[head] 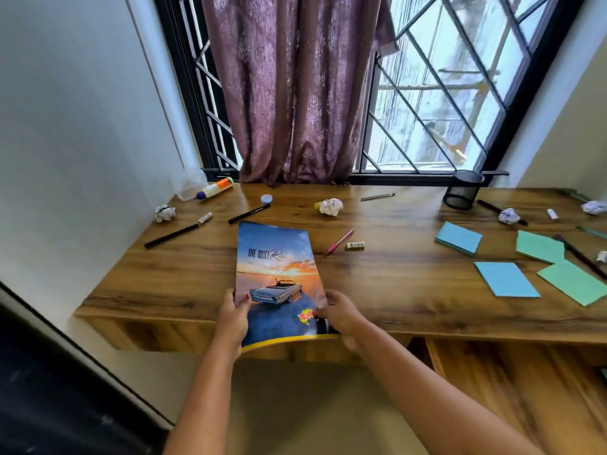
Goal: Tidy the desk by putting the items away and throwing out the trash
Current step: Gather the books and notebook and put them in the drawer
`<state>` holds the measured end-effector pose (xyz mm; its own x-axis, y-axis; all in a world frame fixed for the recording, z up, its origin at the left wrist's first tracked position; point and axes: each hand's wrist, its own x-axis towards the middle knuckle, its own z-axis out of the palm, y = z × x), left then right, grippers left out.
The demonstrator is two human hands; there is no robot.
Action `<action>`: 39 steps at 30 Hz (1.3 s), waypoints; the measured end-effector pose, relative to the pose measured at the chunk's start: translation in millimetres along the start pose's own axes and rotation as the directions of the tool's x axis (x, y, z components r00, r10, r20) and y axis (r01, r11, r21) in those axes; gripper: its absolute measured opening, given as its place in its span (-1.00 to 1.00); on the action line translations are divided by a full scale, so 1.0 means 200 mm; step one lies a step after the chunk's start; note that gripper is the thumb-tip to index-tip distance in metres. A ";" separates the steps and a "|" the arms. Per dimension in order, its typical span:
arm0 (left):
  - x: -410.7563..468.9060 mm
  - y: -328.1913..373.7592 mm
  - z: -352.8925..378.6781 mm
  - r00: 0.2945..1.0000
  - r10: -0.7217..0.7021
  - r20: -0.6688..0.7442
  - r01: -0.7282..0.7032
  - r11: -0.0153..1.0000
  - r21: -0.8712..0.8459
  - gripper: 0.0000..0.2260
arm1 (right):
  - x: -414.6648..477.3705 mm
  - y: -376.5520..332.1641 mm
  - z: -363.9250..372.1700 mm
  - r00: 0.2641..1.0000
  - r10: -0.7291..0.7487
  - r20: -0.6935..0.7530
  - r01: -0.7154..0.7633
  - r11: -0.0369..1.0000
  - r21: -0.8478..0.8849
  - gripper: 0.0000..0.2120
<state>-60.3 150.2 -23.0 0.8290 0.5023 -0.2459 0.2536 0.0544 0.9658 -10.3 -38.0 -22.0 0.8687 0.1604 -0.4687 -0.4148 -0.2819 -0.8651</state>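
A notebook [276,277] with a sunset-and-car cover is held at the front edge of the wooden surface [394,290], its near end bowed and overhanging. The left grip [235,318] clasps the cover's left margin, thumb on top; the right grip [341,315] pinches the right margin. Beyond lie a pink pen [340,241], black pens [249,214], crumpled paper balls [331,206] and, far left, a glue bottle [215,188]. Blue and green note pads [459,238] spread at right, near a black mesh pen cup [463,190].
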 end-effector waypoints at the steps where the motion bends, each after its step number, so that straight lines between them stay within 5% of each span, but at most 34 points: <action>1: -0.07 0.00 0.01 1.000 0.023 -0.006 -0.023 0.999 -0.033 -0.86 | -0.04 0.03 -0.03 1.000 -0.015 0.018 0.014 0.998 0.054 -0.54; 9: -0.76 -0.07 0.46 0.989 0.134 0.058 -0.126 0.986 -0.113 -0.84 | -0.47 0.33 -0.59 0.972 -0.201 -0.120 0.216 0.968 0.129 -0.47; 15: -1.13 -0.13 1.14 0.903 0.101 0.418 -0.088 0.995 -0.051 -0.83 | -0.85 0.69 -1.26 0.871 -0.170 -0.461 0.257 0.957 0.134 -0.43; 22: -1.46 -0.28 1.72 0.748 -0.006 0.663 -0.141 0.976 0.167 -0.86 | -1.22 1.09 -1.72 0.711 0.097 -0.696 0.057 0.979 0.195 -0.47; 26: -1.60 -0.37 1.85 0.725 -0.138 0.674 -0.092 0.952 0.293 -0.83 | -1.37 1.20 -1.83 0.653 0.116 -0.748 -0.037 0.992 0.122 -0.80; 32: -1.73 -0.46 1.83 0.732 -0.271 0.625 0.060 0.940 0.337 -0.86 | -1.44 1.29 -1.92 0.722 0.125 -0.681 -0.179 0.984 -0.009 -0.62; 39: -1.64 -0.59 1.75 0.770 -0.402 0.496 0.277 0.910 0.307 -0.80 | -1.26 1.22 -1.93 0.823 0.128 -0.554 -0.257 0.953 -0.162 -0.73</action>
<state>-188.5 -323.1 -84.7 0.7834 -0.0634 -0.6183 0.6139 -0.0761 0.7857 -226.2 -511.4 -45.3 0.8117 -0.4280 -0.3975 -0.5746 -0.4626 -0.6752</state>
